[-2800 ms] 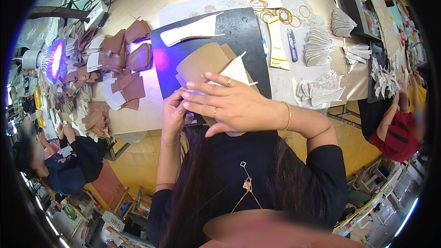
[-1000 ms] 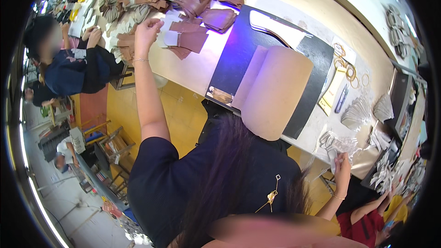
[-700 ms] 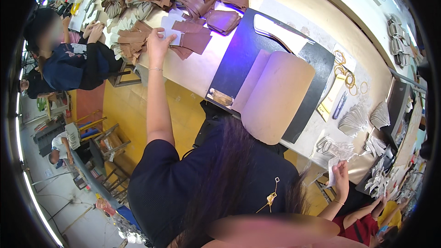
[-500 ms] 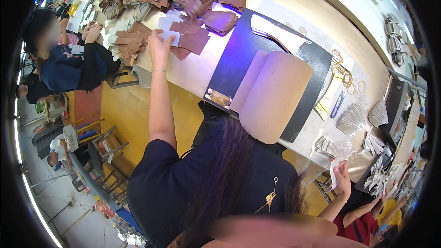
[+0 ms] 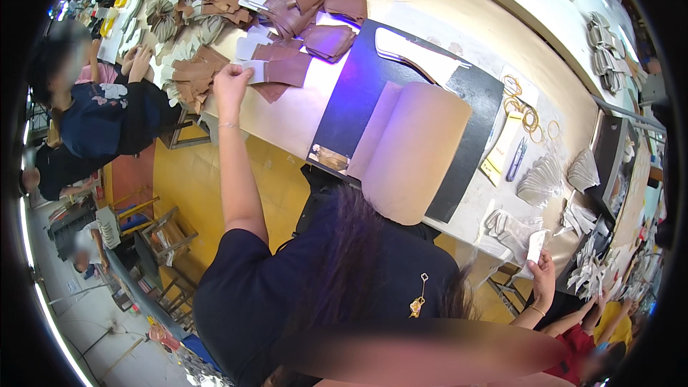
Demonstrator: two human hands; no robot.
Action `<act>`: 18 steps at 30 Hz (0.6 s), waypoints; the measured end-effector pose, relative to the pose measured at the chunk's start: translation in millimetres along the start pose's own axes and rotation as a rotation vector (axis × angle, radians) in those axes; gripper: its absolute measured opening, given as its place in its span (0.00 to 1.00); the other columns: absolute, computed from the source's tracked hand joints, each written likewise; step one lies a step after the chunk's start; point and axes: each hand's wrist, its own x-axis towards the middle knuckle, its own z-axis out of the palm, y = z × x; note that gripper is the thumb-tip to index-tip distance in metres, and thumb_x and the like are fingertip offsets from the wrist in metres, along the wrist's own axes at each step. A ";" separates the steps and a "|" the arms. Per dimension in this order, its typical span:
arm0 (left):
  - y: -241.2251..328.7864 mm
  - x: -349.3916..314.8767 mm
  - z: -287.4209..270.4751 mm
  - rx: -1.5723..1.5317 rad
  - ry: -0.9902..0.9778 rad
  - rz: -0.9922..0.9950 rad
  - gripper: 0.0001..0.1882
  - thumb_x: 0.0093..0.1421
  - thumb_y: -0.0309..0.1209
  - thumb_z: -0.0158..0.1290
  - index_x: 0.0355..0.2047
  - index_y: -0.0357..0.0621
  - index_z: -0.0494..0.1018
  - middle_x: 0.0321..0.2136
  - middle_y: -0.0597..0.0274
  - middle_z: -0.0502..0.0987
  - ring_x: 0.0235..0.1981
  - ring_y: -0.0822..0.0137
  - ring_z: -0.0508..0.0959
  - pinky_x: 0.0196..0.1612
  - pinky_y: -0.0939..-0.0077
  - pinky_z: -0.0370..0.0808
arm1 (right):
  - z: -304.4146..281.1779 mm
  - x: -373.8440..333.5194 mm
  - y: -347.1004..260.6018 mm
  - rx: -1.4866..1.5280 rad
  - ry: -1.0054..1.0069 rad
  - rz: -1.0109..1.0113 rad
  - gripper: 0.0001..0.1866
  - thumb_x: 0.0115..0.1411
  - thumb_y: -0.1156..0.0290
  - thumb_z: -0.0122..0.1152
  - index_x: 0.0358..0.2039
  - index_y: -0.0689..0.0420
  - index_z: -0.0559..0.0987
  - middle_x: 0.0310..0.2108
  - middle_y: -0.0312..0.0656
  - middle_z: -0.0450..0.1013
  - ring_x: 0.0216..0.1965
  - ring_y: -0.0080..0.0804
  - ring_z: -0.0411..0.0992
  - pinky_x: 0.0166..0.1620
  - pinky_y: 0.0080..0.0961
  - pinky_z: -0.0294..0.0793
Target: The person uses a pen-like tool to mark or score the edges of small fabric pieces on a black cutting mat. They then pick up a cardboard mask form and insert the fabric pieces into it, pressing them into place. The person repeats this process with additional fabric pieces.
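Observation:
My left hand [image 5: 231, 86] is at the far left of the worktable, thumb and fingers closed on the pale end of a brown leather-like piece [image 5: 287, 70]. That piece lies on others like it, fanned out on the table. Over at the right table edge, my right hand [image 5: 542, 272] pinches a small white strip [image 5: 535, 245]. Just beyond it lies a bundle of thin whitish pieces [image 5: 506, 228]. Between my hands, a tan curved sheet [image 5: 423, 150] rests on a black board [image 5: 344, 111], its near end against my body.
Brown and pale cut pieces [image 5: 204, 75] heap at the left, near a seated co-worker [image 5: 93, 115]. Rubber bands [image 5: 529, 116], a yellow-and-white packet [image 5: 503, 149], blue thread snips [image 5: 517, 159] and fanned whitish pieces [image 5: 542, 180] lie right of the board. More people work at the right.
My left hand has closed on the pale end of the top brown piece. My right hand has shifted slightly right, and its white strip now points upward. The whole view has shifted a little.

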 end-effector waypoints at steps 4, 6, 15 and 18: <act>5.7 -0.9 -20.7 -0.467 -0.140 -0.157 0.10 0.57 0.30 0.63 0.34 0.40 0.74 0.30 0.63 0.78 0.30 0.70 0.79 0.35 0.72 0.78 | -10.7 -5.1 8.8 -0.031 0.040 -0.046 0.18 0.65 0.68 0.64 0.52 0.60 0.73 0.39 0.38 0.78 0.40 0.24 0.73 0.48 0.23 0.70; 8.8 -1.1 -29.8 -0.709 -0.199 -0.204 0.10 0.61 0.28 0.60 0.39 0.40 0.72 0.35 0.61 0.78 0.32 0.69 0.79 0.37 0.68 0.81 | -8.7 -4.8 13.3 -0.008 0.047 -0.133 0.22 0.69 0.62 0.58 0.57 0.60 0.69 0.36 0.35 0.77 0.38 0.24 0.72 0.49 0.24 0.68; 34.9 -9.9 -82.5 -0.690 -0.056 0.007 0.09 0.63 0.25 0.58 0.44 0.40 0.74 0.36 0.58 0.77 0.33 0.63 0.81 0.33 0.73 0.78 | 9.1 4.1 26.1 -0.208 0.339 -0.087 0.25 0.74 0.57 0.46 0.64 0.61 0.62 0.52 0.44 0.73 0.49 0.30 0.71 0.54 0.27 0.70; 64.4 -22.8 -97.4 -0.912 -0.284 0.163 0.10 0.66 0.26 0.56 0.46 0.38 0.75 0.41 0.55 0.80 0.40 0.65 0.82 0.42 0.74 0.81 | 18.7 -4.3 27.2 0.061 0.231 -0.013 0.27 0.74 0.57 0.45 0.66 0.53 0.51 0.38 0.40 0.80 0.14 0.22 0.70 0.12 0.23 0.70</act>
